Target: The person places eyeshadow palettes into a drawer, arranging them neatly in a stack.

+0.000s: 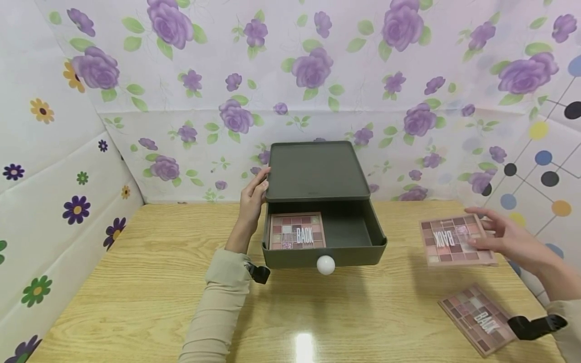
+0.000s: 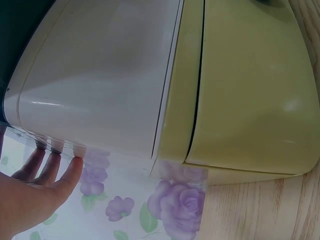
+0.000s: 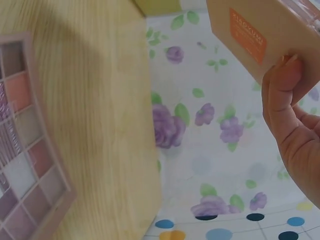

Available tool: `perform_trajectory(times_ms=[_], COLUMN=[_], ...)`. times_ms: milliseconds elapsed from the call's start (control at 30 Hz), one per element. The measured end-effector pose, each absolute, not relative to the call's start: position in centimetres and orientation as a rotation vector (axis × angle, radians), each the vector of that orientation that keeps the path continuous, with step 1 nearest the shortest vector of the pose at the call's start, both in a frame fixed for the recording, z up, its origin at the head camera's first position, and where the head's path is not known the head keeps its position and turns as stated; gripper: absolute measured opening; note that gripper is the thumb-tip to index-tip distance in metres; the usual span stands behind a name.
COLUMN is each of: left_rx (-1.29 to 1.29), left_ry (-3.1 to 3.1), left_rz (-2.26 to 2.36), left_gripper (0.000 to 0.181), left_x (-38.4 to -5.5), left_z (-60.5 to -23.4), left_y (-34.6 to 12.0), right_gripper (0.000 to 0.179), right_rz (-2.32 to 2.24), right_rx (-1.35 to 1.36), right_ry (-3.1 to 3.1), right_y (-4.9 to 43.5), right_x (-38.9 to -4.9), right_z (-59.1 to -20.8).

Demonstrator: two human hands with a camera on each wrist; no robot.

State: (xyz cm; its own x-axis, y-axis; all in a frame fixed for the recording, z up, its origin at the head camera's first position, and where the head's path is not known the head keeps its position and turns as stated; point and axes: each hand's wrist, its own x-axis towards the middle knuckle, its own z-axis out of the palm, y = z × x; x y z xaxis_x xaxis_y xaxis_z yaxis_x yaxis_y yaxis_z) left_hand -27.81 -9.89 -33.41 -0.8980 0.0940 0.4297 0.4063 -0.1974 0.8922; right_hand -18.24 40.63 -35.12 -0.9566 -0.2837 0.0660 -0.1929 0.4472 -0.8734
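In the head view a dark drawer box [image 1: 318, 171] stands with its drawer [image 1: 349, 227] pulled out and a white round knob [image 1: 326, 265] in front. Inside the drawer, on its left, lies a pinkish eyeshadow palette [image 1: 297, 231] marked BACK. My left hand [image 1: 254, 200] touches the box's left side; the left wrist view has its fingertips [image 2: 75, 165] against that wall. To the right of the drawer, my right hand [image 1: 504, 237] pinches a second eyeshadow palette [image 1: 449, 241] above the table, its lettering upside down. An orange label [image 3: 248, 35] shows on its underside in the right wrist view.
A third eyeshadow palette [image 1: 478, 317] rests at an angle on the wooden table [image 1: 150, 282], near the right front and close to my right wrist. Behind the box hangs a flowered curtain [image 1: 199, 75]; a dotted sheet [image 1: 544, 191] bounds the right side.
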Motion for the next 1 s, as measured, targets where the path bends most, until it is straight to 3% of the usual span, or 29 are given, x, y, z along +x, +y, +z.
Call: perform_trajectory(times_ms=[600, 1000], left_rx=[-0.591, -0.577], left_ry=[-1.845, -1.812], left_rz=[-2.192, -2.214], left_gripper=[0.046, 0.045], left_x=[-27.8, -29.7], left_z=[-33.4, -35.4], left_y=[-9.8, -10.2], right_gripper=[0.068, 0.068], right_rz=[-1.893, -2.051], right_rx=[-0.631, -0.739], right_ry=[2.201, 1.943], right_y=[39.1, 38.3], right_x=[-17.7, -17.6], right_z=[-32.8, -31.9])
